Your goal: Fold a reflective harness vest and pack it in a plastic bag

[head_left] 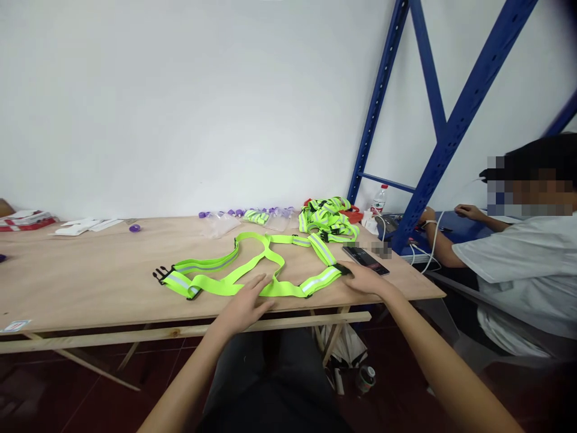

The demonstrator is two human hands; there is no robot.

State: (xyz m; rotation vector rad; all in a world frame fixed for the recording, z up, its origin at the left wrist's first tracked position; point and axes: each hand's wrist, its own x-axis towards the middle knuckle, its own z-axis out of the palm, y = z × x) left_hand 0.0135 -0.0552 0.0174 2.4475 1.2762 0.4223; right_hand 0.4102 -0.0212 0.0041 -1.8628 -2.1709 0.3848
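Observation:
A neon-yellow reflective vest (216, 285) made of elastic straps with grey stripes lies spread on the wooden table in front of me. A black prong buckle (162, 275) sticks out at its left end. My left hand (247, 302) rests at the vest's near strap with its fingers stretched out, holding nothing. At the right end, the fingers of my right hand (363, 278) are closed on another black buckle (341, 269), partly hidden by them. A dark phone (366, 260) lies just beyond that hand.
More reflective vests (329, 218) are heaped at the back right. Clear plastic bags (220, 224) and purple rolls lie along the wall. White papers (85, 226) are at the left. A blue metal frame (433, 156) rises at the right; a seated person (532, 264) works beyond it.

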